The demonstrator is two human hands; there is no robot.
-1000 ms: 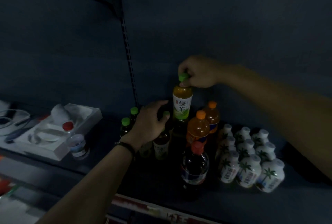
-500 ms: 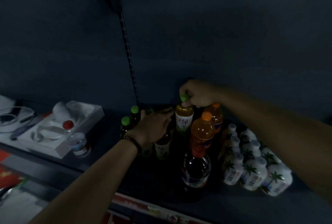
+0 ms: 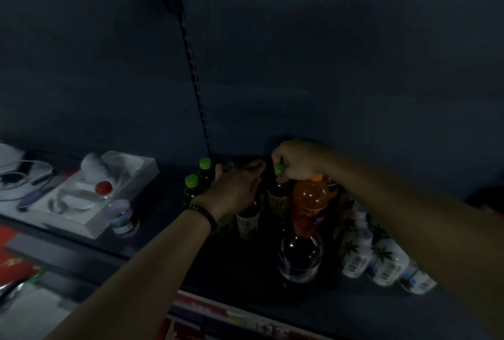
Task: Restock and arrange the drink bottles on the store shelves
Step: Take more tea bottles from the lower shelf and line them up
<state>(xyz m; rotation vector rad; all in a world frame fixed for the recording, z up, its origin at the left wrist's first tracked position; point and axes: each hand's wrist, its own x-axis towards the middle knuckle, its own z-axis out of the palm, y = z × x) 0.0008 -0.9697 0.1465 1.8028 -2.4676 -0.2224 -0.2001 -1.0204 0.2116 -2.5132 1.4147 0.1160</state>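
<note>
Head | right hand (image 3: 297,161) pinches green-capped bottle (image 3: 277,198) by its cap, near shelf (image 3: 240,282) back edge | left hand (image 3: 234,189) palm-down over neighbouring bottles (image 3: 246,221), grip unclear

Glossy plastic, matt shelf
The dark bottle (image 3: 300,255) shines like clear plastic; the shelf (image 3: 245,271) before me is matt.
</note>
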